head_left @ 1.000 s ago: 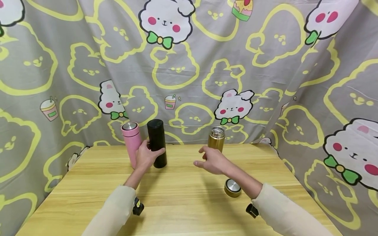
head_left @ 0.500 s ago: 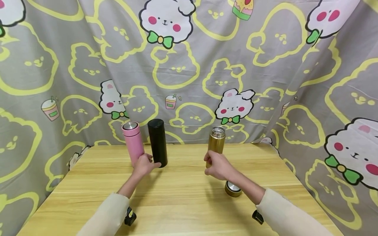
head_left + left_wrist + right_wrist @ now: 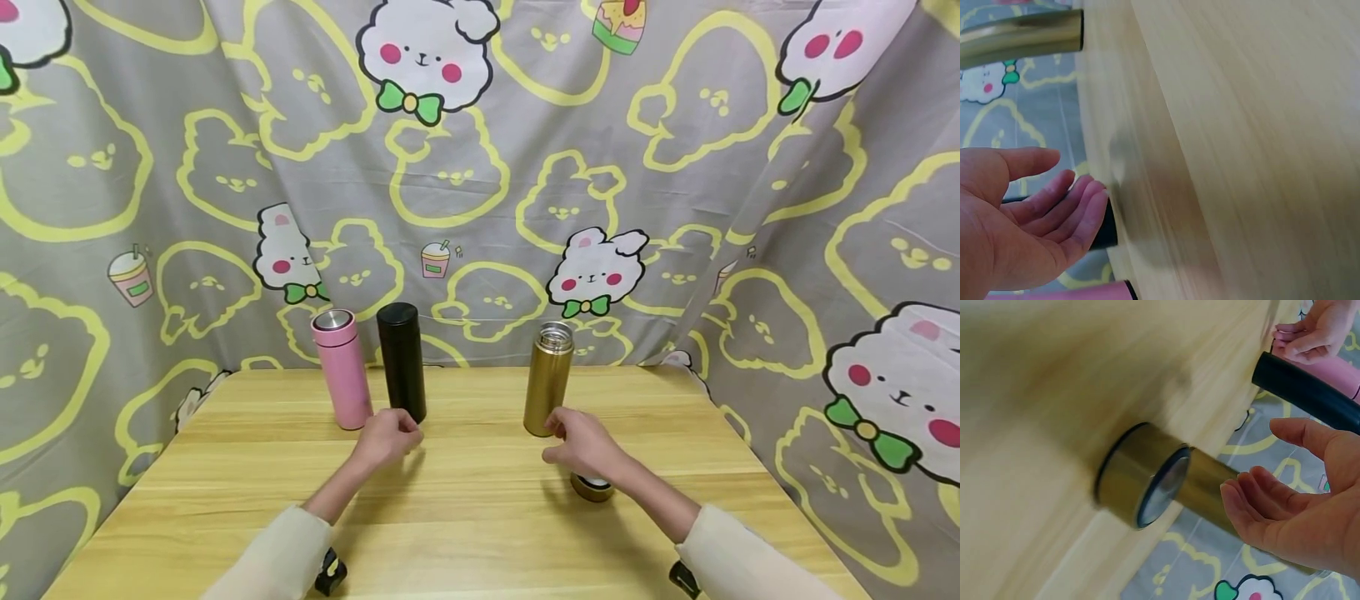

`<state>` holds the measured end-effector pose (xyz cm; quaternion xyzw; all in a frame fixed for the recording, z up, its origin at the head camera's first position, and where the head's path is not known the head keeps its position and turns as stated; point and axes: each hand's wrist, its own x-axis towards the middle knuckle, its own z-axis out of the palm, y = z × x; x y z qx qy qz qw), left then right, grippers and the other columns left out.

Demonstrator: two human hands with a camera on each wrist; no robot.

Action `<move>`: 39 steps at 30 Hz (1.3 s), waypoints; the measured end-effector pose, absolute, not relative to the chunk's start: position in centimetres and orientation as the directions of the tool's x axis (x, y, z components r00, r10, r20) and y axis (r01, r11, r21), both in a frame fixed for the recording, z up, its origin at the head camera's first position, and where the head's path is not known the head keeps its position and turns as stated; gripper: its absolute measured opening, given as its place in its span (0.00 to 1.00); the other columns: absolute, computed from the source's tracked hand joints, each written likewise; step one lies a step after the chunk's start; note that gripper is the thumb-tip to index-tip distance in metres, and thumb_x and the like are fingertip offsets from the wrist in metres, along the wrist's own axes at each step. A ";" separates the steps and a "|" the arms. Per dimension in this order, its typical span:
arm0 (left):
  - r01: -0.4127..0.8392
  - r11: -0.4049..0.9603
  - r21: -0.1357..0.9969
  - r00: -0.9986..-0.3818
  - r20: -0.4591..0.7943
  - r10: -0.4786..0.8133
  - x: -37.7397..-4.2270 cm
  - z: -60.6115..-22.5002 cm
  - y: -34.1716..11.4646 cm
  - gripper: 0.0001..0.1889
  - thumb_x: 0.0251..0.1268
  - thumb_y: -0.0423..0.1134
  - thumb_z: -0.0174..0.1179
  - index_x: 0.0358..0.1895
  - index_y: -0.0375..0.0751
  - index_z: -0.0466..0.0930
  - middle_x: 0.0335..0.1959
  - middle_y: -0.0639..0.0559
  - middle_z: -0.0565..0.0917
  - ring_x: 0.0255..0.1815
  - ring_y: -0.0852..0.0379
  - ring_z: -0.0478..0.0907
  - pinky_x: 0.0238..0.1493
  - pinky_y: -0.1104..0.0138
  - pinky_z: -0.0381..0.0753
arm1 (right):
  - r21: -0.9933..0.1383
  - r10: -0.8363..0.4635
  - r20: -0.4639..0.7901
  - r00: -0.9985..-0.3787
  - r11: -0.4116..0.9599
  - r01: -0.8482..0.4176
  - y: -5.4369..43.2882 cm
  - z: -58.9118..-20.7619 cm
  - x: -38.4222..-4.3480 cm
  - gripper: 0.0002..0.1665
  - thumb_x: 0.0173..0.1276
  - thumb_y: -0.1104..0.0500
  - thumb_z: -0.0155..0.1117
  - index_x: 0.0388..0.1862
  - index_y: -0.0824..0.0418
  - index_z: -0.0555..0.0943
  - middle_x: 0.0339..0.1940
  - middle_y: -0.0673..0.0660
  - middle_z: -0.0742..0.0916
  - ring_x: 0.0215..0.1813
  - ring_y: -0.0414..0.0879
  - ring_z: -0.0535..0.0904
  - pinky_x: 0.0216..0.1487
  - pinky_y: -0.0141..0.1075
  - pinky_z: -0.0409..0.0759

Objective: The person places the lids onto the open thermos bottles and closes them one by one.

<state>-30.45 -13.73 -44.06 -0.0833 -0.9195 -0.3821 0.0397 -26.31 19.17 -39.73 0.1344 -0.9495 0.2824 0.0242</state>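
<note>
My left hand (image 3: 386, 440) hovers over the table in front of the black thermos (image 3: 402, 367), fingers loosely bent and holding nothing. The pink thermos (image 3: 344, 375) stands upright just left of the black one, its lid on. On the right, my right hand (image 3: 583, 442) is above the gold lid (image 3: 593, 488), partly covering it in the head view; its relaxed fingers grip nothing. The gold thermos (image 3: 547, 383) stands upright behind that hand, its threaded mouth uncovered. In the right wrist view the gold lid (image 3: 1141, 478) rests on the table, apart from the fingers (image 3: 1254, 506).
The wooden table (image 3: 465, 500) reaches back to a grey patterned curtain (image 3: 465, 192). A wide gap separates the black and gold thermoses. Black wrist cameras (image 3: 330, 573) hang under both sleeves.
The left hand has left the black thermos and come down nearer me. My right hand has moved from beside the gold thermos toward the gold lid. All thermoses stay in place.
</note>
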 end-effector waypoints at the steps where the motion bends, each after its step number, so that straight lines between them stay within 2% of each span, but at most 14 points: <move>1: 0.191 0.691 0.697 -0.982 0.142 0.128 -30.4 -44.0 -13.4 0.02 0.59 0.33 0.64 0.29 0.41 0.84 0.24 0.54 0.83 0.24 0.60 0.77 0.29 0.66 0.76 | -0.524 -0.235 0.121 -0.965 0.810 -0.263 19.4 -39.9 -26.3 0.19 0.50 0.62 0.73 0.43 0.62 0.82 0.35 0.55 0.84 0.39 0.47 0.79 0.40 0.41 0.78; 8: 0.201 0.680 0.705 -0.980 0.140 0.144 -30.5 -43.9 -11.5 0.04 0.60 0.34 0.66 0.28 0.42 0.84 0.23 0.55 0.84 0.25 0.60 0.77 0.30 0.66 0.76 | -0.521 -0.197 0.093 -0.976 0.826 -0.216 21.1 -40.5 -25.9 0.22 0.51 0.61 0.73 0.47 0.63 0.81 0.41 0.62 0.86 0.43 0.53 0.81 0.41 0.45 0.80; 14: 0.226 0.670 0.707 -0.974 0.140 0.181 -30.5 -44.0 -10.2 0.04 0.61 0.34 0.67 0.28 0.42 0.84 0.25 0.54 0.84 0.26 0.59 0.77 0.29 0.65 0.77 | -0.520 -0.203 0.059 -0.977 0.829 -0.204 22.4 -40.9 -25.4 0.32 0.47 0.61 0.78 0.54 0.67 0.80 0.49 0.67 0.86 0.51 0.60 0.82 0.44 0.49 0.81; 18: 0.225 0.662 0.715 -0.973 0.127 0.195 -30.5 -43.8 -9.6 0.04 0.62 0.35 0.66 0.29 0.42 0.83 0.26 0.54 0.84 0.26 0.59 0.78 0.30 0.65 0.77 | -0.494 -0.208 0.041 -0.977 0.846 -0.201 23.2 -41.3 -25.1 0.37 0.46 0.60 0.81 0.57 0.68 0.79 0.50 0.67 0.85 0.53 0.61 0.81 0.48 0.52 0.81; 27: 0.226 0.649 0.726 -0.971 0.111 0.213 -30.3 -43.5 -8.8 0.04 0.63 0.35 0.65 0.29 0.42 0.84 0.27 0.54 0.84 0.25 0.60 0.78 0.29 0.66 0.77 | -0.450 -0.183 0.001 -0.983 0.878 -0.164 23.7 -42.2 -24.5 0.42 0.41 0.58 0.86 0.57 0.67 0.79 0.46 0.64 0.86 0.47 0.57 0.81 0.47 0.49 0.80; 33: 0.236 0.634 0.737 -0.968 0.121 0.219 -30.4 -43.3 -8.3 0.04 0.62 0.35 0.65 0.30 0.42 0.84 0.26 0.54 0.85 0.25 0.60 0.78 0.29 0.66 0.77 | -0.435 -0.183 0.016 -0.983 0.884 -0.171 23.7 -42.9 -24.4 0.40 0.38 0.61 0.86 0.54 0.66 0.80 0.42 0.58 0.87 0.44 0.53 0.82 0.46 0.47 0.80; 39: 0.229 0.621 0.750 -0.969 0.112 0.222 -30.3 -43.0 -7.9 0.04 0.63 0.35 0.65 0.31 0.41 0.84 0.25 0.54 0.84 0.25 0.61 0.80 0.28 0.67 0.77 | -0.446 -0.170 0.019 -0.985 0.881 -0.160 23.7 -43.3 -24.5 0.39 0.37 0.63 0.86 0.52 0.64 0.81 0.40 0.56 0.87 0.41 0.50 0.81 0.44 0.44 0.80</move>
